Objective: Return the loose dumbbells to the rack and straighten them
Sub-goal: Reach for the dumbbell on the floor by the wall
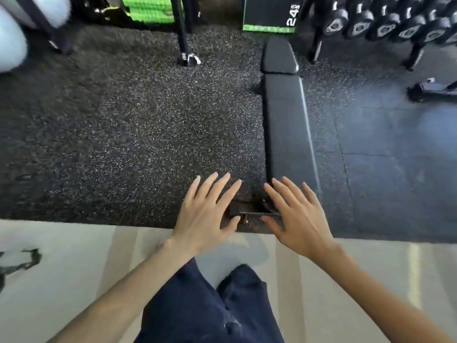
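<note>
Several black hex dumbbells sit in a row on a dark rack at the top right corner. My left hand and my right hand hover palm down with fingers spread, holding nothing, over the near end of a black padded bench. Both hands are far from the rack. No loose dumbbell shows on the floor.
The bench runs away from me toward the rack over speckled black rubber flooring. Its foot bar lies between my hands. A black and green plyo box and a frame post stand at the back. Another black base sits right. I stand on pale flooring.
</note>
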`<state>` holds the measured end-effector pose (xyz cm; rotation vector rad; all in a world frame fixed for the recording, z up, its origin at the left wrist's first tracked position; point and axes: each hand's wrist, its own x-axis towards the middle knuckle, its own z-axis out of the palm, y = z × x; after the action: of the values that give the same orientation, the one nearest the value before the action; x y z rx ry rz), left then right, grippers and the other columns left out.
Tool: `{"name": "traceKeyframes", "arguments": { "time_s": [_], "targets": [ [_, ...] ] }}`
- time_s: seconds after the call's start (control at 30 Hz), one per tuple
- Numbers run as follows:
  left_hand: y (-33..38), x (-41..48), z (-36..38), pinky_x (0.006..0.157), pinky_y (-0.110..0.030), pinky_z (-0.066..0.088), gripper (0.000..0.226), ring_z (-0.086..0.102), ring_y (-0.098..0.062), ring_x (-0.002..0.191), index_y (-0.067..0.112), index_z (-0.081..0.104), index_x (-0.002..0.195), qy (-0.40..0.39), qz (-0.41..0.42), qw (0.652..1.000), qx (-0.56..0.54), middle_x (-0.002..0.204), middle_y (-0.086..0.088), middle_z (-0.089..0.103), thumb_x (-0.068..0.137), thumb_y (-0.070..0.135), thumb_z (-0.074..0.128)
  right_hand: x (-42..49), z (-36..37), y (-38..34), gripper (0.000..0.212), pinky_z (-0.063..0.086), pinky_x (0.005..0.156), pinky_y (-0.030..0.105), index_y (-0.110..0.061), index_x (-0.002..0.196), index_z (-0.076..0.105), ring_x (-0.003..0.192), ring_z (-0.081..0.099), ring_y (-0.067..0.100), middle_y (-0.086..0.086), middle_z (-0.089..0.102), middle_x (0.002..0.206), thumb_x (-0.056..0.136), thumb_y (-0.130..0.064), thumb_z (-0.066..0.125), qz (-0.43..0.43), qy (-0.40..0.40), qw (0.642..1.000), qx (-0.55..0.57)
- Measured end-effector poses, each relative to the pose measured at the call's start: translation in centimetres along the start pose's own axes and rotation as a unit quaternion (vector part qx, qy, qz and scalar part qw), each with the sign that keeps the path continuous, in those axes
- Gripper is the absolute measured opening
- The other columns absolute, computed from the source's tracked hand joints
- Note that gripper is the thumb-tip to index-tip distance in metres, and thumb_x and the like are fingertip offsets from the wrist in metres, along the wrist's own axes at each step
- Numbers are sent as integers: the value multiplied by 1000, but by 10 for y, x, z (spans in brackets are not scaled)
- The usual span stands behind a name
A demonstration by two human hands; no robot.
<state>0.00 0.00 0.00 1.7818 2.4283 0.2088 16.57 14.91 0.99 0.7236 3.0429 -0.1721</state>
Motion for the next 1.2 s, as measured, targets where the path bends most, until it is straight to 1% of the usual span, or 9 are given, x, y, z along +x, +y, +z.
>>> {"name": "traceKeyframes", "arguments": {
  "time_s": [0.13,0.27,0.43,0.63,0.8,0.93,1.03,1.1,1.2],
  "targets": [
    [-50,-41,-9,111,-52,25,65,34,-30,136,20,34,146,30,-79,996,13,147,-8,40,87,49,41,35,-1,-54,64,28,109,52,-15,138,44,135,38,26,5,46,142,84,-49,49,-73,18,997,12],
    [-102,-88,-16,110,-52,26,65,34,-31,136,19,34,146,33,-145,989,4,146,-8,40,88,49,41,70,10,-116,63,28,110,50,-16,141,40,137,34,24,4,41,146,88,-49,42,-138,30,989,37],
    [-173,-142,-25,108,-53,28,65,35,-31,134,19,34,146,26,-212,977,-15,146,-9,41,89,49,38,114,26,-205,66,23,113,50,-18,144,34,140,28,24,3,36,149,88,-49,52,-200,-11,979,32],
    [-267,-197,-36,105,-54,34,64,41,-33,131,18,38,144,21,-272,961,-33,142,-9,45,87,50,36,174,41,-311,67,28,110,53,-19,143,37,138,32,25,4,38,148,85,-49,54,-275,-46,960,17],
    [-344,-241,-53,107,-53,32,64,41,-32,131,19,39,143,36,-325,945,-14,142,-9,46,87,51,37,227,48,-399,69,26,112,52,-22,144,34,138,31,24,2,38,148,84,-49,54,-344,-55,937,9],
    [-385,-266,-68,107,-52,33,64,42,-31,131,20,41,142,48,-369,928,-17,141,-9,47,87,52,34,262,43,-455,68,25,112,52,-23,145,31,140,27,24,2,33,150,86,-50,51,-390,-56,919,7],
    [-405,-276,-74,107,-51,32,64,42,-31,131,19,40,142,59,-391,918,-20,142,-10,46,87,52,35,286,40,-486,67,29,110,52,-20,143,36,138,32,25,4,35,149,84,-47,55,-422,-37,905,21],
    [-416,-280,-74,108,-50,32,64,41,-31,132,20,37,144,70,-406,911,-22,145,-10,42,88,50,37,302,41,-502,67,31,109,52,-18,141,38,136,35,25,5,37,149,83,-44,58,-445,-27,895,31],
    [-432,-285,-72,108,-48,32,64,38,-30,133,20,33,146,95,-434,895,-35,149,-9,35,88,46,44,325,50,-524,66,31,109,51,-17,141,38,136,35,25,5,37,148,84,-43,57,-475,-25,879,39]
  ]
}}
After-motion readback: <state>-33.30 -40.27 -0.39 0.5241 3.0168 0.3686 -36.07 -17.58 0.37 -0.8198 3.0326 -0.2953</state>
